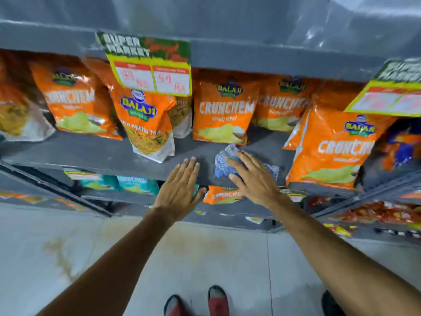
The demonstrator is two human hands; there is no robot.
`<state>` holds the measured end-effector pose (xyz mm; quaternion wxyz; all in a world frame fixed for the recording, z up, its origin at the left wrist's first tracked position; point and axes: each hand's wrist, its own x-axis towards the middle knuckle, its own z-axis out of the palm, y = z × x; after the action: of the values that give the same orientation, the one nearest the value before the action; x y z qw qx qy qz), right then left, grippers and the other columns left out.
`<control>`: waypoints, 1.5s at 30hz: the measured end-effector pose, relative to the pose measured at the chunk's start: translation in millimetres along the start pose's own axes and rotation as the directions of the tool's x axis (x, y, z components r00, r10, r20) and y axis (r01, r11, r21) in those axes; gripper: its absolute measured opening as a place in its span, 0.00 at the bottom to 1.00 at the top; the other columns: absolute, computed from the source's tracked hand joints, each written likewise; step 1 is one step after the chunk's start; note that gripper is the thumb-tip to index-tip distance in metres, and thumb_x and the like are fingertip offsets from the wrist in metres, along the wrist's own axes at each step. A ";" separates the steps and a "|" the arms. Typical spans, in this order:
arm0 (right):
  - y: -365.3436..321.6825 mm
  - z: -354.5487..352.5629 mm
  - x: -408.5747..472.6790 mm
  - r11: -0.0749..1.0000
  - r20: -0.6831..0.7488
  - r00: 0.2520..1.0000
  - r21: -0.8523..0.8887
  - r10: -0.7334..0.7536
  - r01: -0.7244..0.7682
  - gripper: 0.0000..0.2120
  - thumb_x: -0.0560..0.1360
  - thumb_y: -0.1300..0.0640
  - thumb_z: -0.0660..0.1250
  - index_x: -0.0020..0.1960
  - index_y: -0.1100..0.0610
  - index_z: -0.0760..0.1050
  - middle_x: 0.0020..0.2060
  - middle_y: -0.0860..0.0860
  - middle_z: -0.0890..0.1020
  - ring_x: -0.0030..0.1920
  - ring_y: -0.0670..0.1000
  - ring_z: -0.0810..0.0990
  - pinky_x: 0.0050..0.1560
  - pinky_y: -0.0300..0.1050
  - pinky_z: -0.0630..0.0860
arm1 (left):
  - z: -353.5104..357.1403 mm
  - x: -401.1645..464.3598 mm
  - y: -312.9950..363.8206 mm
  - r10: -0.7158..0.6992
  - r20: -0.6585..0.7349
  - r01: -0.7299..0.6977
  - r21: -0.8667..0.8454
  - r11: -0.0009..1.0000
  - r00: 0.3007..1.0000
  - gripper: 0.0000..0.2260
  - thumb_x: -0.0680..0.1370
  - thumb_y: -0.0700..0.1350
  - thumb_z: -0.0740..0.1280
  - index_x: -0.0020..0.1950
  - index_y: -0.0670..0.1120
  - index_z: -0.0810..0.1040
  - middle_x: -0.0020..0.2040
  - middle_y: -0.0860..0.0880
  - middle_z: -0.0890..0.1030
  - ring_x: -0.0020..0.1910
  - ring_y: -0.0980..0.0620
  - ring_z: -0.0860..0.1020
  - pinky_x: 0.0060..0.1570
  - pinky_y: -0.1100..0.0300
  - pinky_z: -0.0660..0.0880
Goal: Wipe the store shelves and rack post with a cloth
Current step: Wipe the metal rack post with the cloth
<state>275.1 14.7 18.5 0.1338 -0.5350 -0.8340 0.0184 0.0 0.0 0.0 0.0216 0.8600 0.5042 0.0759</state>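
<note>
A grey shelf (95, 153) runs across the view at chest height. On its bare middle part lies a crumpled blue-and-white checked cloth (224, 163). My right hand (252, 179) lies flat on the cloth with fingers spread, pressing it onto the shelf. My left hand (180, 185) is open, fingers straight and together, at the shelf's front edge just left of the cloth, holding nothing. No rack post is clearly in view.
Orange snack bags (222, 110) stand along the shelf behind and on both sides of the cloth; one big bag (330, 147) stands close on the right. Price cards (150, 67) hang from the shelf above. Lower shelves hold more packets. Tiled floor below.
</note>
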 end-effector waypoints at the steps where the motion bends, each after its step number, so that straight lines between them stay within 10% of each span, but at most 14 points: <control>1: 3.6 2.1 4.1 1.000 0.018 1.000 0.006 -0.025 0.025 0.23 0.84 0.46 0.57 0.77 0.52 0.67 0.77 0.58 0.67 0.76 0.61 0.65 0.75 0.59 0.63 | 5.3 4.8 0.6 -0.002 0.013 0.002 0.004 1.000 1.000 0.34 0.85 0.61 0.51 0.81 0.37 0.61 0.82 0.37 0.62 0.82 0.38 0.62 0.79 0.40 0.64; 8: 17.0 15.1 13.6 0.992 0.008 0.993 0.057 -0.117 0.117 0.21 0.85 0.47 0.59 0.77 0.48 0.67 0.80 0.53 0.65 0.81 0.53 0.59 0.79 0.52 0.61 | 21.7 24.6 8.9 -0.052 -0.049 0.053 0.029 0.998 0.997 0.33 0.85 0.60 0.52 0.82 0.37 0.60 0.83 0.37 0.61 0.82 0.38 0.60 0.81 0.41 0.58; 17: -11.5 -17.3 13.3 0.951 -0.045 0.998 0.308 0.034 -0.019 0.18 0.80 0.58 0.66 0.69 0.50 0.79 0.71 0.50 0.77 0.72 0.51 0.75 0.61 0.54 0.81 | -21.2 5.2 11.9 -0.095 -0.052 0.096 0.026 0.995 0.994 0.31 0.86 0.57 0.52 0.82 0.37 0.58 0.83 0.37 0.58 0.84 0.40 0.56 0.81 0.41 0.58; 45: -397.2 -173.1 206.7 0.626 -0.435 0.797 0.499 -0.418 0.600 0.20 0.83 0.60 0.63 0.73 0.46 0.73 0.75 0.46 0.72 0.75 0.45 0.70 0.72 0.49 0.72 | -332.6 -171.1 -238.8 -0.417 -0.542 0.543 0.088 0.835 0.730 0.31 0.87 0.56 0.49 0.85 0.41 0.47 0.86 0.44 0.47 0.85 0.47 0.45 0.83 0.45 0.51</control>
<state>-116.4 11.1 296.4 0.4147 -0.1972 -0.8711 0.1742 -339.1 -44.8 282.6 -0.1954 0.6445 0.7037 0.2265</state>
